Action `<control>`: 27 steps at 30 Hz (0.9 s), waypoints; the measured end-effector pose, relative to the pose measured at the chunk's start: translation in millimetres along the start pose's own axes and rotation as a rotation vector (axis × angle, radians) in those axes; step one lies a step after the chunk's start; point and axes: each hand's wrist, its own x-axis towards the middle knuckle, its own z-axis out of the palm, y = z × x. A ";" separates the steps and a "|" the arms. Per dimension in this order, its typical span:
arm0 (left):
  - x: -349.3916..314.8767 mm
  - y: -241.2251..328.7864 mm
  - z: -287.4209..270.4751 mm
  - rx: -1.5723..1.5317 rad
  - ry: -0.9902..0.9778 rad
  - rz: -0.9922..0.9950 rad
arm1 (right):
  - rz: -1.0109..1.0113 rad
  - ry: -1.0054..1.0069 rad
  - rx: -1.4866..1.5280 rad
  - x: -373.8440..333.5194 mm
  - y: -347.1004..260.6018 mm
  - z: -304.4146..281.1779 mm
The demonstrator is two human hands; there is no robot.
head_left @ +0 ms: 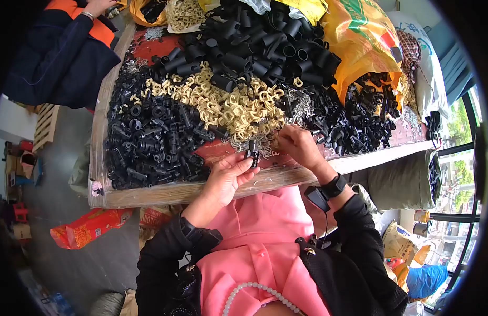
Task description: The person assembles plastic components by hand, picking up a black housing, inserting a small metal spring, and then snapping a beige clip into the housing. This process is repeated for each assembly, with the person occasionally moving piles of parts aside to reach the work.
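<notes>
The left hand (228, 176), at the centre of the frame, pinches a small black part (253, 152) between thumb and fingers, holding it upright just above the near edge of the desk (149, 197). The right hand (301, 147), just to the right of it, has its fingertips drawn together, pointing down and left at the desk; whether they grip anything cannot be told. A black wristband (334, 186) circles the right wrist.

Just beyond the black part lie thin silver metal pieces (262, 145), and above them in the frame spreads a heap of beige clips (228, 105). A mass of black plastic fittings (149, 142) fills the desk at centre left. Black cylinders (254, 45) are piled at the top centre. At upper right an orange-yellow bag (354, 47) lies with its mouth toward the near side, more black pieces (367, 110) at its opening. Another person's dark sleeve (70, 58) shows at upper left, and a red bag (88, 227) lies on the floor at lower left.
</notes>
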 end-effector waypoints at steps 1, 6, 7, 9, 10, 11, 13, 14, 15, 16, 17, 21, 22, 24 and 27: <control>0.5 -1.3 0.3 0.003 0.006 0.005 | 0.009 0.000 0.176 -0.7 -1.2 -2.1; 4.4 -7.5 2.4 -0.005 0.008 0.005 | 0.141 0.017 0.153 -3.3 -11.5 -0.3; 5.5 -8.2 3.0 -0.012 0.008 0.000 | 0.133 0.002 0.120 -1.8 -11.0 3.7; 8.2 -10.1 4.6 -0.019 0.020 -0.011 | 0.119 -0.032 0.057 0.2 -7.3 10.5; 8.6 -9.9 5.8 -0.028 0.036 -0.019 | 0.122 -0.035 0.059 0.0 -5.4 12.6; 9.6 -9.7 5.6 -0.038 0.054 -0.028 | 0.098 -0.034 -0.004 -0.9 -3.9 14.7; 13.3 -9.1 2.2 -0.042 0.052 -0.025 | 0.052 -0.035 -0.129 -1.8 -0.4 18.3; 15.4 -8.7 0.2 -0.045 0.047 -0.019 | 0.055 -0.040 -0.125 -1.3 1.4 18.1; 17.0 -8.2 -1.6 -0.048 0.041 -0.012 | 0.101 -0.037 0.028 0.1 0.2 14.5; 17.9 -7.4 -3.2 -0.051 0.044 -0.015 | 0.147 -0.032 0.181 1.6 -1.8 10.4; 18.4 -6.3 -4.5 -0.046 0.038 -0.018 | 0.193 -0.026 0.333 2.8 -3.5 7.7; 18.0 -5.1 -5.7 -0.032 0.020 -0.016 | 0.297 -0.008 1.016 3.7 -11.9 4.6; 17.2 -5.4 -5.2 -0.029 0.018 -0.011 | 0.293 -0.009 1.016 2.8 -14.6 3.9; 13.9 -5.4 -3.1 -0.022 0.015 0.000 | 0.331 0.030 1.142 -0.5 -20.7 2.7; 8.5 -5.7 2.2 -0.002 0.005 0.002 | 0.372 0.009 1.230 -9.8 -17.7 1.7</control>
